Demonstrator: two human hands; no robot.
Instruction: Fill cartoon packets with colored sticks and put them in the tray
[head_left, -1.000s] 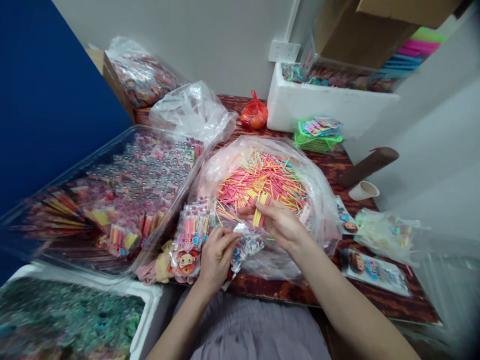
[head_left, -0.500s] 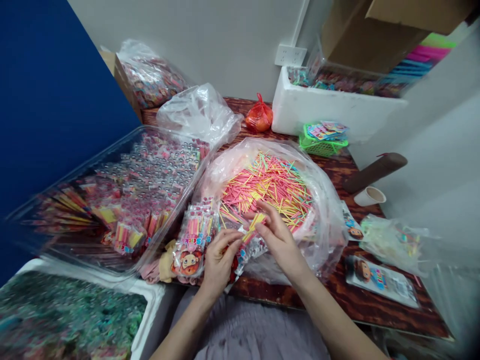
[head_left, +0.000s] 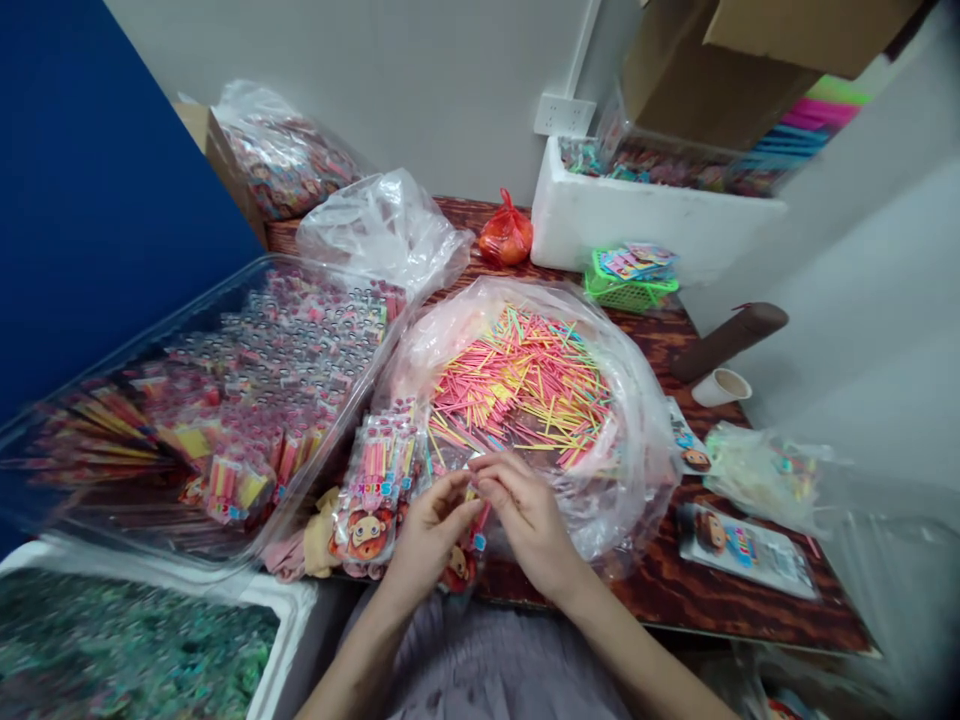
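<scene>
My left hand (head_left: pixel 427 535) and my right hand (head_left: pixel 534 525) meet in front of the bag of sticks, fingertips pinched close together. Between them is a small clear printed packet (head_left: pixel 463 565) with a cartoon face on its lower part; a bit of yellow shows near its top. My fingers hide most of its upper end. Just behind lies an open plastic bag (head_left: pixel 637 430) full of thin pink, yellow and green sticks (head_left: pixel 517 375). To the left of my left hand, filled packets (head_left: pixel 367 500) lie in a stack, pink and yellow sticks showing through.
A large clear tray (head_left: pixel 270 540) of filled packets stands at left, with a white foam box (head_left: pixel 289 610) below it. At right are a paper cup (head_left: pixel 721 387), a brown cylinder (head_left: pixel 731 340) and a flat printed pouch (head_left: pixel 746 550). A green basket (head_left: pixel 630 292) sits farther back.
My right hand has come down and in to meet my left at the packet's top. The yellow sticks it held over the packet are now mostly out of sight. The view has shifted slightly.
</scene>
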